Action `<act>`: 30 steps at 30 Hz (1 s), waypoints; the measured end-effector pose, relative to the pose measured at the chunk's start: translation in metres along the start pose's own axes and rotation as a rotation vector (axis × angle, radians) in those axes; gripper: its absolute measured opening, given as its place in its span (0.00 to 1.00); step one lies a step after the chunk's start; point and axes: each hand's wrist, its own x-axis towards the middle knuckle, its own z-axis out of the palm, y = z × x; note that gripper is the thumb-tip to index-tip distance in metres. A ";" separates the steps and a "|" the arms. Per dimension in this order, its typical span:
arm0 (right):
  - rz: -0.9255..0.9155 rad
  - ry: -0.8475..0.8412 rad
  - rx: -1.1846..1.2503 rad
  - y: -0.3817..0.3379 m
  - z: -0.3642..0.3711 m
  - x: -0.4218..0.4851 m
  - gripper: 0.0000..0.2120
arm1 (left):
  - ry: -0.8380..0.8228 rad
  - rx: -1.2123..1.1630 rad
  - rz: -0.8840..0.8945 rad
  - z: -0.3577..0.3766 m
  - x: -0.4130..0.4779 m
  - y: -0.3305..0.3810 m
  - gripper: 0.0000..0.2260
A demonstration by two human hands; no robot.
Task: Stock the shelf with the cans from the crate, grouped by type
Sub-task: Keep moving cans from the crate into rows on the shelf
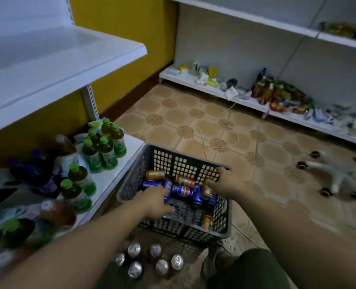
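Left hand [156,202] enters the grey crate [172,161] from 8 o'clock and curls round a blue Pepsi can [167,189] lying flat among orange cans [155,174]. Right hand [225,180] clamps the rim at 2 o'clock. Cans are probably full, rigid, smooth and roll-prone; grasp mid-barrel.

Left hand [155,202] touches blue can [167,189] inside crate [172,161]; right hand [223,180] grips its rim.
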 end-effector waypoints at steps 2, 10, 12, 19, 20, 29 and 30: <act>0.045 -0.035 -0.002 0.023 0.022 0.029 0.29 | -0.067 -0.048 -0.023 0.016 0.034 -0.003 0.33; 0.166 -0.244 0.056 0.084 0.115 0.136 0.27 | -0.276 -0.253 -0.090 0.089 0.170 -0.016 0.31; 0.196 -0.300 0.041 0.101 0.141 0.165 0.27 | -0.338 -0.260 -0.099 0.114 0.205 -0.013 0.34; 0.212 -0.424 -0.001 0.142 0.211 0.244 0.19 | -0.496 -0.282 -0.081 0.194 0.297 -0.006 0.33; 0.206 -0.446 -0.036 0.146 0.225 0.254 0.21 | -0.518 -0.273 -0.080 0.205 0.308 -0.008 0.34; 0.307 -0.409 -0.014 0.167 0.289 0.282 0.31 | -0.738 -0.355 -0.138 0.241 0.341 -0.017 0.36; 0.285 -0.399 0.033 0.165 0.285 0.280 0.30 | -0.744 -0.388 -0.150 0.238 0.338 -0.019 0.37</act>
